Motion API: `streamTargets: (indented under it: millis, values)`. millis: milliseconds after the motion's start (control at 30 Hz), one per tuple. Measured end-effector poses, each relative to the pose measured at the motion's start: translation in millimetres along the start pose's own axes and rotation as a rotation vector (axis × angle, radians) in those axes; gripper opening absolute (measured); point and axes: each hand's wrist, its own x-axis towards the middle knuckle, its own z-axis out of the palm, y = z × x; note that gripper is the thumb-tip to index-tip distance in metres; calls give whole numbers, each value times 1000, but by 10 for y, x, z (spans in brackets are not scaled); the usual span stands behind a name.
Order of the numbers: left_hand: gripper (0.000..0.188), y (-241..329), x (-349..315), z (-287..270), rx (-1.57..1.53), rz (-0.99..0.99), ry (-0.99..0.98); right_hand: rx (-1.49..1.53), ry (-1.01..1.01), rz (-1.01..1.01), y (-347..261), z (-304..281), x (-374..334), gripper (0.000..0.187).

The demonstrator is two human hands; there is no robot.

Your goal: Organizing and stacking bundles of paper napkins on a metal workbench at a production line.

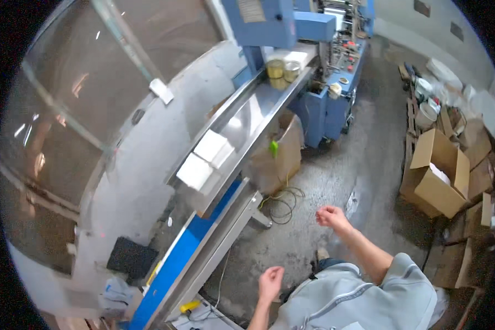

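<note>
I've got the left hand (270, 282) and right hand (336, 219) over the floor (335, 179), lower centre; fingers curled, nothing visible in them, can't tell from here if the tips meet. White stacks (195, 171) sit side by side left of centre, at the metal table's (253, 113) lower end, probably to keep them square near the blue belt (173, 269). Round cylinders (276, 72), upper centre, likely weights.

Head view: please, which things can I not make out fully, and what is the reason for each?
All in the head view:
Right hand: its curl hides the palm.
Left hand: its curl hides the palm.
Blue belt: lower edge cuts its near end.
Blue machine: upper edge cuts its top.
Open cardboard box: its walls hide the bottom.
</note>
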Motion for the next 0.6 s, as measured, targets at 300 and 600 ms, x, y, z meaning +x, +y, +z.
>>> streamTargets:
  millis: [300, 600]
  values:
    - [22, 1185, 1565, 1232, -78, -16, -218, 180, 113, -59, -615, -1140, 775, 18]
    - [20, 2040, 3381, 1709, -338, 59, -421, 188, 252, -3, -1086, -1526, 1471, 20]
